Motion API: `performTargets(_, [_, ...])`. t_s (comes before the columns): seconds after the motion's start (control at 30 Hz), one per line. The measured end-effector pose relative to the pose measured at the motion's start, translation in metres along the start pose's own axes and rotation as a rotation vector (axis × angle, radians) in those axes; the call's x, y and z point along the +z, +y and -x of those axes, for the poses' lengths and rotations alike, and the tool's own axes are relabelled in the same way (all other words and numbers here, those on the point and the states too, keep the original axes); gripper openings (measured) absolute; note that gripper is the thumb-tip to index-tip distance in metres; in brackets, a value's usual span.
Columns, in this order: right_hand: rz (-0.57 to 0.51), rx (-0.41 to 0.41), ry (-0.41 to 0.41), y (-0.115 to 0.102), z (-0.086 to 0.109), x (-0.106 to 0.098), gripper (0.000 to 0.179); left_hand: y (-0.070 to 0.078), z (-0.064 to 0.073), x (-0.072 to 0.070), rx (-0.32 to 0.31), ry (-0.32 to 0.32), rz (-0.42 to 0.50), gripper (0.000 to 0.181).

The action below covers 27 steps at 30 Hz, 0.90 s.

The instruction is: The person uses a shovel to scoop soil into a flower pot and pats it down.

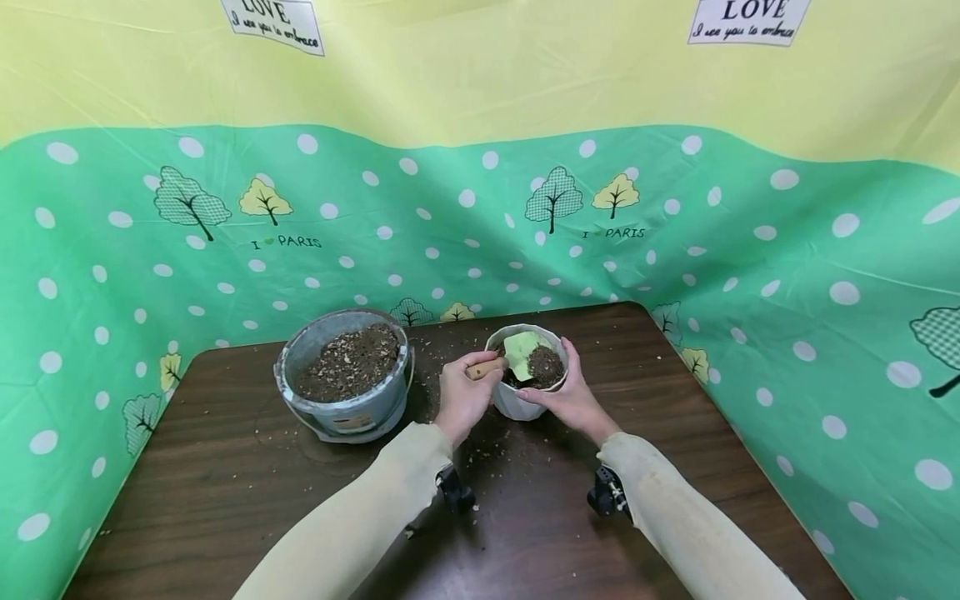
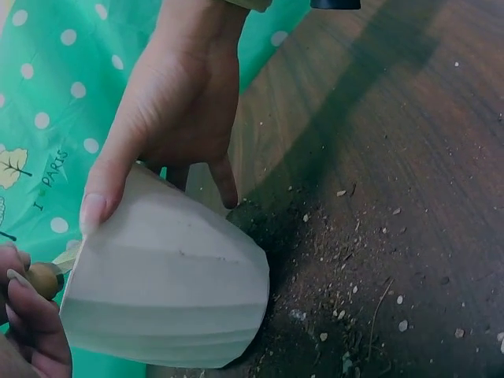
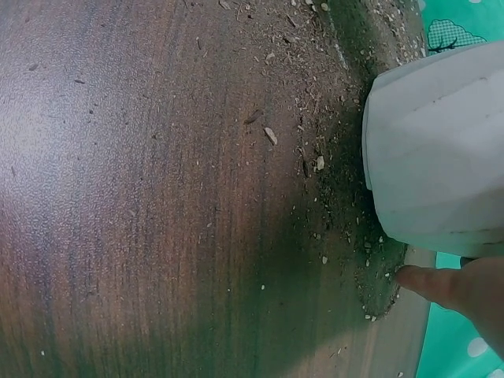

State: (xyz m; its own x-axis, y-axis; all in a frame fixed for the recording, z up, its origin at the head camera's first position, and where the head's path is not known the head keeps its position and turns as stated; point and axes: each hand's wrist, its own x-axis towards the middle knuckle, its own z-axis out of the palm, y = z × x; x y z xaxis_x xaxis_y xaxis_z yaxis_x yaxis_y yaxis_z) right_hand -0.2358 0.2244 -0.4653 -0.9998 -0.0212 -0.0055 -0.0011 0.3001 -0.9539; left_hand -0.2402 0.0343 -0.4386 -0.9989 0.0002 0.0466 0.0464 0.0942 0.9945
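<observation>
A small hand trowel with a light green blade [image 1: 519,353] and a wooden handle [image 1: 483,368] stands in the white pot [image 1: 517,407]. My left hand [image 1: 463,398] grips the handle, and its blade is partly in dark soil [image 1: 546,367]. On the pot's right side, my right hand [image 1: 573,402] holds it, thumb over the near rim. The left wrist view has the faceted wall of the pot [image 2: 169,272] tilted in the picture, with the right hand [image 2: 177,102] on it. Only a finger and part of the right hand [image 3: 465,291] appear in the right wrist view.
Left of the pot stands a grey bucket [image 1: 341,417] of soil with a handle. Soil crumbs [image 2: 339,268] lie scattered on the dark wooden table [image 1: 225,483]. A green and yellow dotted cloth [image 1: 450,200] hangs behind and at the sides.
</observation>
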Motion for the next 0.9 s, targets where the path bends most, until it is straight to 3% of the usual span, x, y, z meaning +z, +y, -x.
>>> performTargets(0.13, [0.016, -0.014, 0.024, 0.023, -0.011, 0.002, 0.122, -0.002, -0.004, -0.004, 0.012, 0.035, -0.016, 0.026])
performTargets(0.27, [0.012, -0.025, 0.035, 0.023, -0.011, 0.003, 0.122, -0.003, -0.005, -0.01, 0.052, 0.062, -0.032, 0.026])
performTargets(0.47, [0.015, -0.041, 0.041, 0.024, -0.012, 0.002, 0.122, -0.004, -0.007, -0.017, 0.252, 0.157, -0.153, 0.024])
performTargets(0.57, [0.015, -0.034, 0.042, 0.025, -0.012, 0.001, 0.122, -0.003, -0.008, -0.021, 0.315, 0.178, -0.203, 0.024])
performTargets(0.77, [0.006, -0.041, 0.034, 0.025, -0.012, 0.001, 0.122, 0.002, -0.008, -0.035, 0.332, 0.167, -0.231, 0.025])
performTargets(0.9, [0.012, -0.033, 0.027, 0.024, -0.012, 0.001, 0.123, 0.008, -0.008, -0.046, 0.312, 0.144, -0.192, 0.026])
